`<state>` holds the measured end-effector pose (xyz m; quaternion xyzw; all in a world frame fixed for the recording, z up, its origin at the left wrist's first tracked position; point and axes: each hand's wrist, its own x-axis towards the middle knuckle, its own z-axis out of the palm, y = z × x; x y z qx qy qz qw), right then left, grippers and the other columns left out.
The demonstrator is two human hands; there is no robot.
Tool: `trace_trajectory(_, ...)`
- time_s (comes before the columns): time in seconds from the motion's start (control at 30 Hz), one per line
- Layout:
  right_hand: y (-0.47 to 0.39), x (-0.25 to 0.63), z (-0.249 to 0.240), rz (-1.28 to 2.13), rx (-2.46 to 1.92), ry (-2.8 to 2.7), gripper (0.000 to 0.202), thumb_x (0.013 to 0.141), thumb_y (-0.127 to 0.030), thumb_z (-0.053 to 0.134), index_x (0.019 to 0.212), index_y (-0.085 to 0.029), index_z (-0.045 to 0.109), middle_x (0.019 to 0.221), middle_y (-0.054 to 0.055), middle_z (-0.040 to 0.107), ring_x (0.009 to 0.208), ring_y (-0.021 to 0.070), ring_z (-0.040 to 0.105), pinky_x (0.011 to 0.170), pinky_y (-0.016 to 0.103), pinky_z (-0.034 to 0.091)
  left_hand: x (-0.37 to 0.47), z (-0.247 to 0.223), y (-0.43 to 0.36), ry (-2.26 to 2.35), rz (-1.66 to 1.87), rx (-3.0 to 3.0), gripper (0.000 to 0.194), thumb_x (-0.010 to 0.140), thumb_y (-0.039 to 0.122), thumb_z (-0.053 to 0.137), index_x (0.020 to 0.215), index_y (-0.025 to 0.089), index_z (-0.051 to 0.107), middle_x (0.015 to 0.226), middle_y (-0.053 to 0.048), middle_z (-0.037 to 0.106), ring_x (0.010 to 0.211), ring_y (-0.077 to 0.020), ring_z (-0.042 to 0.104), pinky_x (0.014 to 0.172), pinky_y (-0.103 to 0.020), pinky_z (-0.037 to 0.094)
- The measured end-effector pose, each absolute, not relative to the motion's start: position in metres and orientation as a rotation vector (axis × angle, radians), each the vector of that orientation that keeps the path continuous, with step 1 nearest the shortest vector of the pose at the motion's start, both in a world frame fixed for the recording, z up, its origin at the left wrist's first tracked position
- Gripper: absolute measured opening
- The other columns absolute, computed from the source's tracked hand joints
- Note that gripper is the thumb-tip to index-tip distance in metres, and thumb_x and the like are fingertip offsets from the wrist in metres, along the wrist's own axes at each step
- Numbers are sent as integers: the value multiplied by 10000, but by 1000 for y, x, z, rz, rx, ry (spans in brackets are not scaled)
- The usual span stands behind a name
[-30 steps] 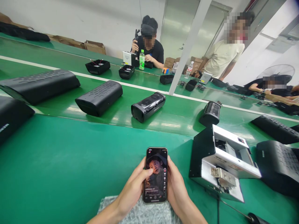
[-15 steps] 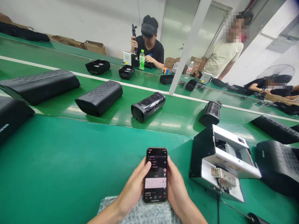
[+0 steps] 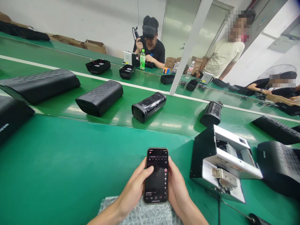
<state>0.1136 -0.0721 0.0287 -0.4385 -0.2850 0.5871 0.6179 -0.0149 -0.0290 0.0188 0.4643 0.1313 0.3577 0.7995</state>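
A phone [image 3: 156, 181] with a dark screen is held upright between both hands, low in the middle of the head view. My left hand [image 3: 134, 184] grips its left edge, with the thumb lying on the screen. Along the right edge, my right hand [image 3: 177, 182] is closed round the phone, its fingers mostly hidden behind it. Beneath the hands lies a clear, crinkled plastic wrap [image 3: 142, 214] on the green table [image 3: 70, 162].
A white and black machine [image 3: 225, 165] stands to the right, with a cable and a black-handled tool [image 3: 257, 219]. Black speaker housings [image 3: 99, 98] line the green belt [image 3: 180, 117] ahead. Several people are beyond, one holding a tool [image 3: 136, 33].
My left thumb has shifted slightly right and down on the screen, and the display has changed to a darker page. Across the belt, a person's raised hand and tool have moved lower.
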Motion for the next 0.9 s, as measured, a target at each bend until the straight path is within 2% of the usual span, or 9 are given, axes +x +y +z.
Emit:
trace_trajectory(0.2, -71, 116, 25, 1352, -989, -692, 637, 772, -697, 361, 1164, -211, 491, 1140, 25, 492, 852, -51, 465, 773, 41, 374, -17, 19, -29, 303, 766, 1069, 614, 916, 333, 485, 1437, 189, 192, 1454, -60, 268, 1300, -180, 334, 1054, -295, 360)
trace_trajectory(0.3, -71, 117, 24, 1344, -1011, -693, 632, 764, -701, 369, 1146, -215, 502, 1121, 28, 498, 852, -46, 466, 780, 43, 373, -18, 16, -28, 300, 765, 1057, 620, 904, 315, 499, 1440, 212, 204, 1434, -31, 310, 1294, -184, 340, 1051, -287, 363)
trace_trajectory(0.53, -72, 116, 26, 1359, -1004, -695, 602, 770, -694, 371, 1174, -269, 502, 1162, 10, 483, 874, -48, 470, 784, 43, 375, -16, 17, -29, 265, 767, 995, 537, 958, 394, 409, 1440, 247, 224, 1509, -8, 112, 1364, -195, 232, 1101, -314, 337)
trace_trajectory(0.7, -71, 116, 26, 1338, -1026, -705, 603, 766, -695, 376, 1160, -260, 515, 1159, 18, 488, 906, -31, 476, 829, 69, 398, -15, 19, -30, 296, 776, 943, 654, 924, 475, 441, 1448, 191, 173, 1488, -1, 199, 1370, -140, 213, 1094, -193, 351)
trace_trajectory(0.9, -71, 117, 25, 1332, -1036, -691, 629, 763, -700, 375, 1186, -250, 495, 1158, 23, 492, 918, -22, 479, 843, 86, 413, -14, 15, -28, 288, 782, 945, 715, 906, 525, 446, 1448, 157, 159, 1482, -31, 210, 1371, -176, 208, 1136, -254, 323)
